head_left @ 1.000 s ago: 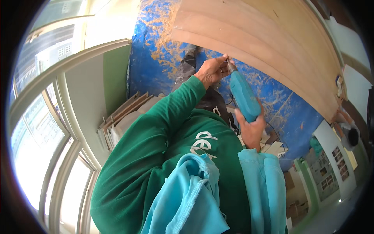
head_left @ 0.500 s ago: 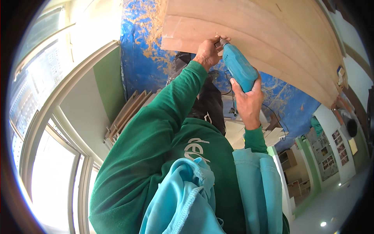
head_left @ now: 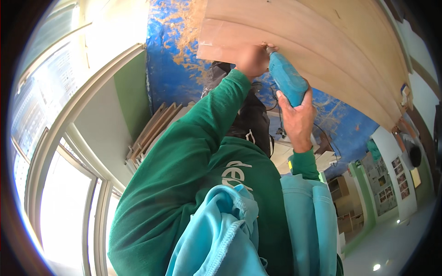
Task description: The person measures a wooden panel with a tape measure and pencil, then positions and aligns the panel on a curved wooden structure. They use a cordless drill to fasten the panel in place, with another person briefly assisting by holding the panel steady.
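Note:
A teal power tool [head_left: 289, 79] with a dark metal nose lies slanted below the edge of a large wooden panel [head_left: 313, 60]. My right hand [head_left: 298, 117] is wrapped round its rear end, thumb along the body. Beside the nose, my left hand [head_left: 253, 60] is closed and blurred by motion. A few fingertips show curled just past the nose, against the wood. What the left fingers grip is hidden.
Blue sheeting [head_left: 168, 76] strewn with wood shavings covers the floor beneath. At left, several boards [head_left: 154, 126] lean by a wall and window frame. A dark cord [head_left: 329, 135] loops right of my right hand. Light blue cloth [head_left: 216, 230] hangs over my front.
Both hands and the tool appear slightly farther right, as does most of the scene. My left hand, sharp before, is now smeared by movement at the tool's nose. The right hand's grip stays.

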Tool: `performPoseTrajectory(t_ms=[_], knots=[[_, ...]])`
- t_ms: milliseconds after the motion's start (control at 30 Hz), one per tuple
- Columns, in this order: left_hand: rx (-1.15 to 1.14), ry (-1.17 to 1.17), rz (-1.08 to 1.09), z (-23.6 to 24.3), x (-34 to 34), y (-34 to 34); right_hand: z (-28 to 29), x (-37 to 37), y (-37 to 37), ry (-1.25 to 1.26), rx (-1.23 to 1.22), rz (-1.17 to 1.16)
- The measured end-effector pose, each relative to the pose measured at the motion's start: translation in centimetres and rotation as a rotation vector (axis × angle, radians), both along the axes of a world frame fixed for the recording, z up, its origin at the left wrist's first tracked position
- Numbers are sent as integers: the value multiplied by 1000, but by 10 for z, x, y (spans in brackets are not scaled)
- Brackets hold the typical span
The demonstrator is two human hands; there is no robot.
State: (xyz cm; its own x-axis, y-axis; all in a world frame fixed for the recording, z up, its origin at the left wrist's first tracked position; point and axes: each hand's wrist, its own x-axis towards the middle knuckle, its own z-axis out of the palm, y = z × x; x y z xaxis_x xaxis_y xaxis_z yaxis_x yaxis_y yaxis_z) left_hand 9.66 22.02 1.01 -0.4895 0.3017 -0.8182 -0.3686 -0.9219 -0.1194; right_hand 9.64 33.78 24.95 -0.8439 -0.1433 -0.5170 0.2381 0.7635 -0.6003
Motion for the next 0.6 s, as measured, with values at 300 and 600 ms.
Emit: performPoseTrajectory(t_ms=[300,600], knots=[[-1309,43,-558,35,38,-145,10,-26,-21,-82,172,79],[-1105,376,-1355,-28,7,-255,1,-31,-18,24,264,297]])
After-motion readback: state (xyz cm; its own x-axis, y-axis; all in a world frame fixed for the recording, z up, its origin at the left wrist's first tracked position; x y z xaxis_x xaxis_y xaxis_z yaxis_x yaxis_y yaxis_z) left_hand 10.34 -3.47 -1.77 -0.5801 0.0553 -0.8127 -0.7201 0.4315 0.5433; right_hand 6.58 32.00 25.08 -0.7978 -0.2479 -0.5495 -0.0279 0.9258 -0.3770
